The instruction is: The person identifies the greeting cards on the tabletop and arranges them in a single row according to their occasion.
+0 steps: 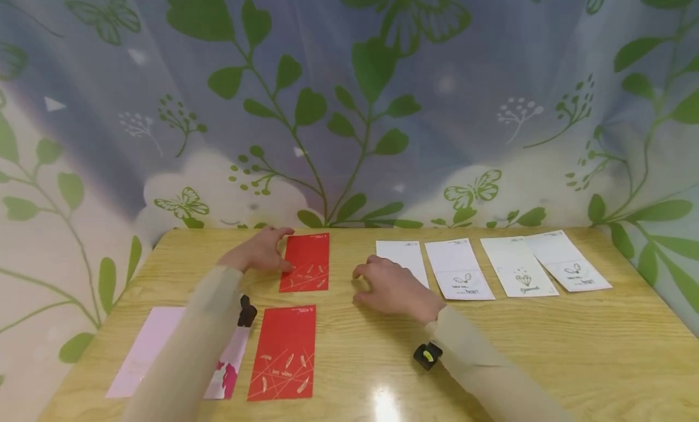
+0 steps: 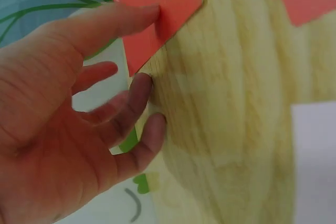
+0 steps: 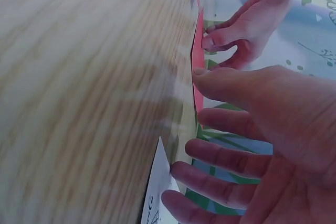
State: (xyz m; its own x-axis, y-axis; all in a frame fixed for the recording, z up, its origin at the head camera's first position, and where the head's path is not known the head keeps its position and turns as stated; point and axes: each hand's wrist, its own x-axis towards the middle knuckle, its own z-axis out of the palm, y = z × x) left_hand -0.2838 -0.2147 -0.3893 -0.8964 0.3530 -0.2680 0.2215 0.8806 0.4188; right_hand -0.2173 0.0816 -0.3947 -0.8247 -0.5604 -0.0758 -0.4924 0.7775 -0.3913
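L hand point(image 1: 261, 250) flat, fingers loose, resting on left edge of red card point(image 1: 306, 262) at table point(image 1: 546, 343) 11 o'clock. R hand point(image 1: 394, 286) relaxed, gripping nothing, just beside white card point(image 1: 401, 255) at 12 o'clock.

The wooden table point(image 1: 546, 349) bore two red cards point(image 1: 306, 262), a pink card point(image 1: 147, 343), and four white cards point(image 1: 459, 269).

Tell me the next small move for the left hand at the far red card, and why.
Probably slide the far red card toward the table's middle. The left hand rests on its left edge with fingers nearly straight, no pinch yet. The right hand hovers beside the white cards, holding nothing.
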